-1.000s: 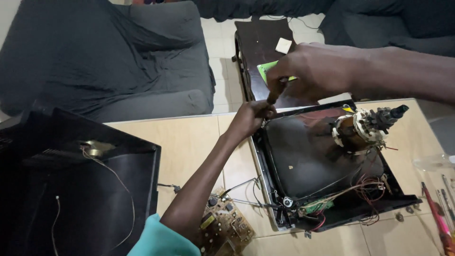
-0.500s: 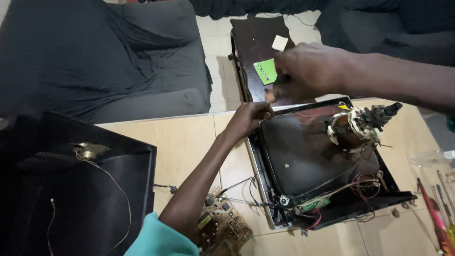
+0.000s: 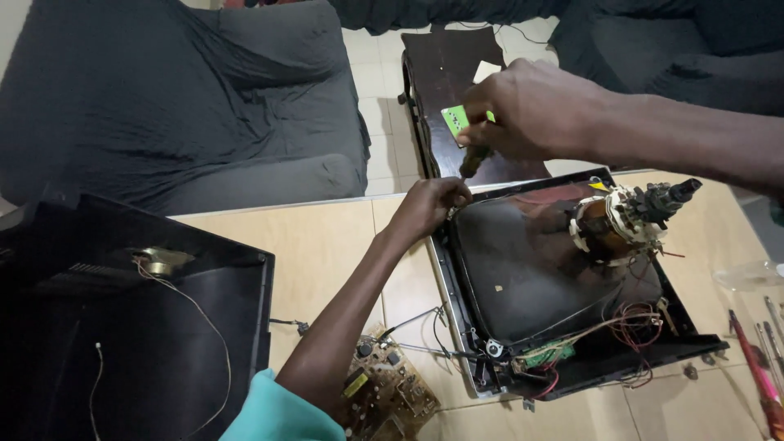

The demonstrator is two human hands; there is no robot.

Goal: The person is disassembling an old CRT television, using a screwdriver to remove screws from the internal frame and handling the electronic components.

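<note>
A picture tube [image 3: 531,269] lies face down in its black front frame [image 3: 445,282] on the pale wooden table [image 3: 318,253], its copper-wound neck [image 3: 629,216] pointing up to the right. My left hand [image 3: 433,204] is closed on the frame's far left corner. My right hand [image 3: 531,110] hovers just above it, gripping a dark-handled screwdriver [image 3: 474,161] whose tip points down at that corner. A small green tag [image 3: 454,121] shows beside my right fingers.
A black rear casing [image 3: 122,327] with a loose wire fills the left. A brown circuit board [image 3: 388,396] lies by my left elbow, wired to the frame. Hand tools [image 3: 755,367] lie at the right edge. A dark small table [image 3: 449,73] and a grey sofa [image 3: 163,106] stand beyond.
Both hands stay at the frame's far left corner, the screwdriver still upright there. Only the view has drifted slightly.
</note>
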